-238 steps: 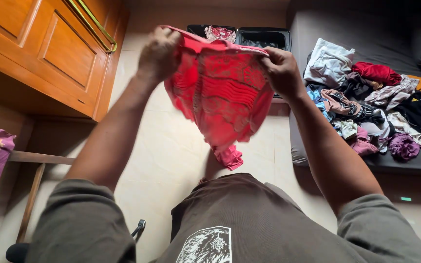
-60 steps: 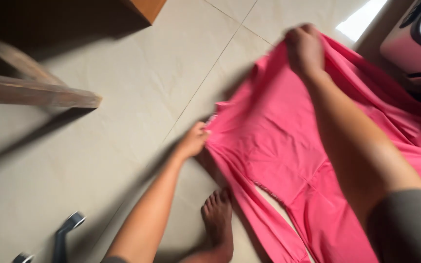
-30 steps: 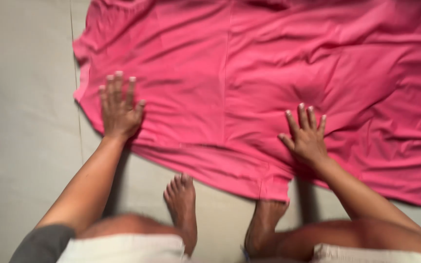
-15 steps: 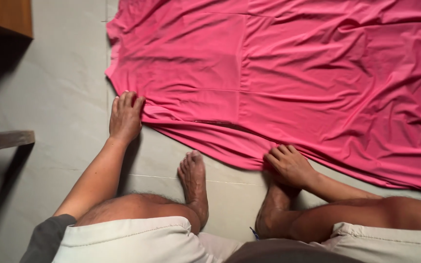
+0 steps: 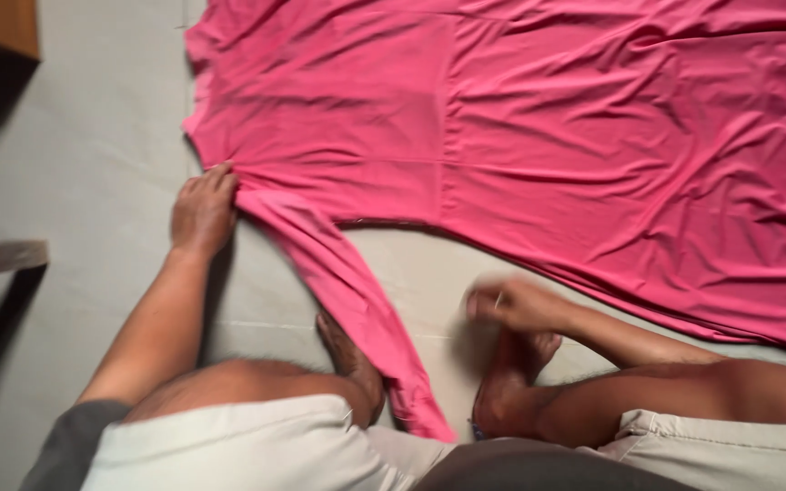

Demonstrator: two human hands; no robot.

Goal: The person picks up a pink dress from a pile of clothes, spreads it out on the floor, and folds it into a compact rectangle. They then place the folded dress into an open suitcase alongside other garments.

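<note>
the pink garment (image 5: 539, 136) lies spread nearly flat on the pale tiled floor, filling most of the upper part of the view and running off the top and right edges. its smooth, slightly shiny cloth is creased in shallow folds, with a straight seam down the middle. one long sleeve (image 5: 347, 300) trails off the lower left corner, pulled toward the person's knees and twisted into a narrow band.

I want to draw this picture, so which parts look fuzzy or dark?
In the head view, the right hand is smeared by motion blur, the left hand on the pink garment is sharper, and a dark shadow fills the left edge of the tiled floor.
</note>
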